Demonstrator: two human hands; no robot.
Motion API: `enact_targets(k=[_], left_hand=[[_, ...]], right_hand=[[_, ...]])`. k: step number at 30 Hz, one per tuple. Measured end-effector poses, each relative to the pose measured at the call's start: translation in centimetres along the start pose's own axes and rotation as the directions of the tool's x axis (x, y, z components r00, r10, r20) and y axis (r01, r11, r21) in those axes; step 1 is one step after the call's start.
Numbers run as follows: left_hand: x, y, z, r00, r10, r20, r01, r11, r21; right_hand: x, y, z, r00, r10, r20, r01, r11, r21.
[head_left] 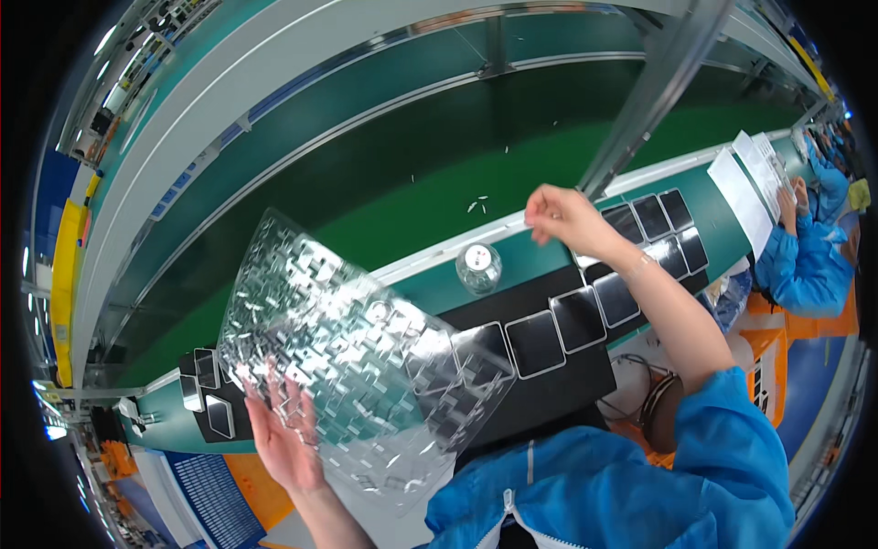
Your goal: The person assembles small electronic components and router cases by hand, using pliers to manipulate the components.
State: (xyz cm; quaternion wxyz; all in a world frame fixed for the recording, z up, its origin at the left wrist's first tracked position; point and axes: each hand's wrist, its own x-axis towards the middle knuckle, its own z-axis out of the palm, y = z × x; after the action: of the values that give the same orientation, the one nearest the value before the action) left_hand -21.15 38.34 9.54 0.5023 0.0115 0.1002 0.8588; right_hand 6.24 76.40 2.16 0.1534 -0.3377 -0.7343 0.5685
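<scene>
A large transparent plastic tray (366,339) with rows of moulded recesses is tilted up at the left, glinting in the light. My left hand (283,435) holds it by its lower left edge, the fingers stretched out and partly seen through the plastic. My right hand (572,224) hovers over the bench's far edge, thumb and fingertips drawn together in a pinch. Whatever may be between them is too small to make out. Below it, several dark rectangular panels (535,345) with pale rims lie in rows on a black mat (549,393); the tray covers some.
A small round transparent jar (479,268) stands behind the mat. Beyond the bench runs a green belt (366,197) with small white scraps (476,204). A metal post (654,96) rises behind my right hand. Co-workers in blue (805,261) sit at right, beside white papers (741,201).
</scene>
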Motion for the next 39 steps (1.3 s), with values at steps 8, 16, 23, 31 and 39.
enact_targets(k=[8,16,23,31,39], left_hand=[[0.7,6.3,-9.4,1.0,-0.027,0.003,0.027,0.995,0.098],[0.9,8.2,-16.4,0.971,0.008,-0.239,0.067,0.95,0.305],[2.5,9.7,-21.1,0.869,0.003,-0.495,0.236,0.878,0.417],[3.8,11.7,-23.9,0.811,0.165,-0.561,0.317,0.682,0.659],[6.4,10.2,-21.4,0.791,0.407,-0.456,0.462,0.091,0.882]], right_hand=[[15.0,9.8,3.2,0.956,-0.134,0.263,0.269,0.763,-0.588],[19.6,11.8,3.8,0.9,-0.144,0.411,0.361,0.774,-0.52],[18.1,7.9,5.0,0.952,0.056,0.3,0.195,0.645,-0.739],[18.4,8.0,7.2,0.942,0.03,0.334,0.261,0.559,-0.787],[18.0,9.1,7.8,0.926,-0.062,0.373,0.334,0.595,-0.731]])
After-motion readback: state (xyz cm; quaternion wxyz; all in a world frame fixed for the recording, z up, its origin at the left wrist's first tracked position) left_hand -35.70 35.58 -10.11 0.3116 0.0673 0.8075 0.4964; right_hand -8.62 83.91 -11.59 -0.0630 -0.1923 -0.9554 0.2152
